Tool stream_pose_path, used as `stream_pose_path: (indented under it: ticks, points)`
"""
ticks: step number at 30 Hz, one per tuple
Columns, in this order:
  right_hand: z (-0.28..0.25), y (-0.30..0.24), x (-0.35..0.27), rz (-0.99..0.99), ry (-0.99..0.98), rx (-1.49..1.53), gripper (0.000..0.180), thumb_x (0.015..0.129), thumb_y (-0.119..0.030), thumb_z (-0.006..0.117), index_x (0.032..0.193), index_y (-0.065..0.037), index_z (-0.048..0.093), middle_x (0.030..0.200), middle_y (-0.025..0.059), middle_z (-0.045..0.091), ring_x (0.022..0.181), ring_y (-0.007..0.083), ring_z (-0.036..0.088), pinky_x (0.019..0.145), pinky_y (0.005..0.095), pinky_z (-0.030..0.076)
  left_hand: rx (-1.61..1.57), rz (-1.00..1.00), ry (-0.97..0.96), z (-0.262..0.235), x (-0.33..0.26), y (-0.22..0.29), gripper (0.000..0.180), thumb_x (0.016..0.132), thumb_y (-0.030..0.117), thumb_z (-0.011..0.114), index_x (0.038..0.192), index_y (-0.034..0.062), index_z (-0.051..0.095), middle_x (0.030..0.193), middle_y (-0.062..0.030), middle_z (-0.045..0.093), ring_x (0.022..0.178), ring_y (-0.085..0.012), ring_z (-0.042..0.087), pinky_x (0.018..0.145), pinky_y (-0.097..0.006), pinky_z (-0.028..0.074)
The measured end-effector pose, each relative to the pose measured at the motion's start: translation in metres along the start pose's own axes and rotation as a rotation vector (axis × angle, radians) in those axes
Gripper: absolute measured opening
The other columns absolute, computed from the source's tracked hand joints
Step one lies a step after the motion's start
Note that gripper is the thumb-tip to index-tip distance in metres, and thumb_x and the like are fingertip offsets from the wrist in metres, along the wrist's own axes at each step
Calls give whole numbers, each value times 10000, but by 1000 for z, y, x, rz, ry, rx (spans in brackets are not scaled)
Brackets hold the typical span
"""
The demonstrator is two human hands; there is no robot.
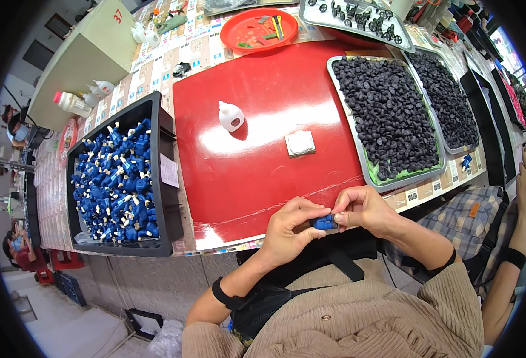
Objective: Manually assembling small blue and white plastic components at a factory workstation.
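In front of my body, at the red board's near edge, my left hand [288, 231] pinches a small blue figure part [324, 223] between thumb and fingers. My right hand [363, 212] closes on the right end of the same piece, its thumb and fingertips pressed together there. Whether a second small piece is between those fingertips is hidden. To the left stands a black crate [166, 206] with many similar blue parts [117, 179] with pale tips. At the right, a grey tray [388, 182] is filled with small black rounded pieces [388, 113].
A white squeeze bottle [231, 117] and a square white pad [300, 143] rest on the red board [263, 191]. Behind are a red basin [258, 30] with a yellow knife and a tray of black wheels [358, 21]. At the right is another person's arm [517, 232].
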State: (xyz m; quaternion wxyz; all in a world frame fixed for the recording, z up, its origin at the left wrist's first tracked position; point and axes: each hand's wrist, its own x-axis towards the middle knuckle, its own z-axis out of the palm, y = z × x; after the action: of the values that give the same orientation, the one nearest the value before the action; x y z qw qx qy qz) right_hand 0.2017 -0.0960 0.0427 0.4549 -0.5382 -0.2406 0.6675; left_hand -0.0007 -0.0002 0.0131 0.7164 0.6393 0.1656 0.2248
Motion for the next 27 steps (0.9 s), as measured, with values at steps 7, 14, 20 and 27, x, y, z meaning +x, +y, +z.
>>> stream_pose_path:
  ticks: [7, 14, 20, 27]
  points:
    - [2, -3, -6, 5, -40, 96, 138, 849, -30, 727, 949, 12, 643, 888, 86, 680, 734, 140, 675, 662, 263, 576, -23, 35, 18, 1, -3, 0, 354, 773, -69, 741, 1110, 19, 678, 1163, -80, 557, 1087, -196, 598, 971, -334, 524]
    - [5, 9, -17, -116, 43, 17, 201, 854, -107, 753, 991, 13, 669, 872, 65, 689, 722, 107, 649, 667, 239, 557, -4, 87, -5, 1, -3, -6, 339, 769, -97, 733, 1084, 20, 689, 1192, -83, 542, 1105, -197, 592, 953, -336, 537]
    - [6, 12, -15, -129, 86, -63, 150, 855, -110, 755, 877, 19, 682, 840, 93, 700, 716, 122, 659, 646, 245, 563, -129, 16, -15, 0, -4, -6, 345, 779, -75, 727, 1108, 25, 696, 1179, -83, 555, 1096, -190, 594, 894, -295, 556]
    - [5, 14, -9, -97, 78, -53, 120, 867, -78, 733, 855, 23, 668, 846, 102, 703, 713, 129, 661, 636, 253, 573, -25, 5, -9, -2, -4, -3, 357, 754, -92, 744, 1090, 22, 703, 1139, -85, 584, 1113, -210, 596, 952, -332, 546]
